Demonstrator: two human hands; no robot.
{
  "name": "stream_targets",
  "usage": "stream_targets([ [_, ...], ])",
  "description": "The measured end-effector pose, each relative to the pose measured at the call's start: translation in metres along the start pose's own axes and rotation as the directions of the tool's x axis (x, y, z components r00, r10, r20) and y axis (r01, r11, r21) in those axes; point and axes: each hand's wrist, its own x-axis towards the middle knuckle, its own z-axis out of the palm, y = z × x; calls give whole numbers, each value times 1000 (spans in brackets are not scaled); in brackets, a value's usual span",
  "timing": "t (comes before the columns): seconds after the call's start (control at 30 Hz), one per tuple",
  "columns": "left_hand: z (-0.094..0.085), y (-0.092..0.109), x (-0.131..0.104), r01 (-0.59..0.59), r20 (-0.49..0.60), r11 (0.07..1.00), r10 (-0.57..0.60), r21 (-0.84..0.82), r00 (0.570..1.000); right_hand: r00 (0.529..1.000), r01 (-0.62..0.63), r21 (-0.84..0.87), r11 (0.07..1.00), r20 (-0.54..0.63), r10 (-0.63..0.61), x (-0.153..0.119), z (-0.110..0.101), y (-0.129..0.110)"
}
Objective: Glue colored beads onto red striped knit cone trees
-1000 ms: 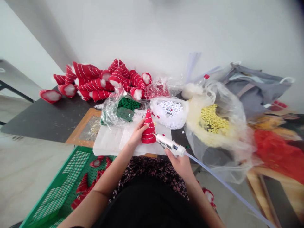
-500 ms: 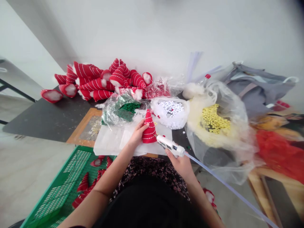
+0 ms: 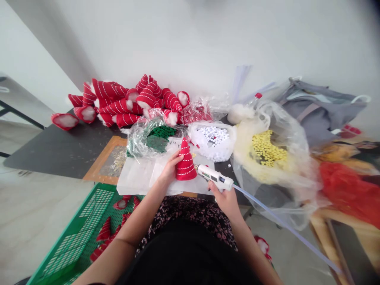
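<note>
My left hand [image 3: 171, 166] is closed on a red felt cone [image 3: 186, 164] wound with white-stitched lines, its tip pointing away from me. In my right hand [image 3: 224, 198] is a white glue gun [image 3: 215, 177], with a long clear glue stick [image 3: 276, 219] trailing from its back end. The gun's nozzle points at the cone's lower right side, close to it; whether it touches I cannot tell. Under the cone lie white paper sheets [image 3: 136, 178]. Just beyond are a clear bag of green pompoms [image 3: 162, 132] and a white bag of white pompoms [image 3: 213, 136].
A heap of stuffed red cones [image 3: 115, 99] lies at the back left of the dark table [image 3: 53, 146]. A bag of yellow pompoms [image 3: 268, 148] stands at the right, near a grey cloth bag [image 3: 320, 103]. Below left, a green basket [image 3: 74, 233] holds more cones. A wooden-framed board [image 3: 101, 158] lies near it.
The glue gun has drawn back slightly to the right, away from the cone's edge. My left hand has shifted the cone a little left.
</note>
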Motion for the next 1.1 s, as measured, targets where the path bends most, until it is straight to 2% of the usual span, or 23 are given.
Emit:
stream_targets([
  [0.3,0,-1,1,-2,37,1000,2,-14,999,999,41,-58,997,14,-41,3,0,1],
  [0.5,0,-1,3,8,1,1000,-8,-25,1000,988,154,-352,923,41,-149,-4,-14,6],
  [0.63,5,0,2,4,-14,1000,-4,-24,1000,973,231,-390,891,91,-212,-12,-19,-8],
  [0.87,22,1,-5,-34,43,997,31,73,999,955,290,-385,876,174,-240,-17,-11,-43],
  [1.1,26,1,-7,-87,63,985,79,147,995,947,320,-474,820,187,-262,-14,-8,-43],
])
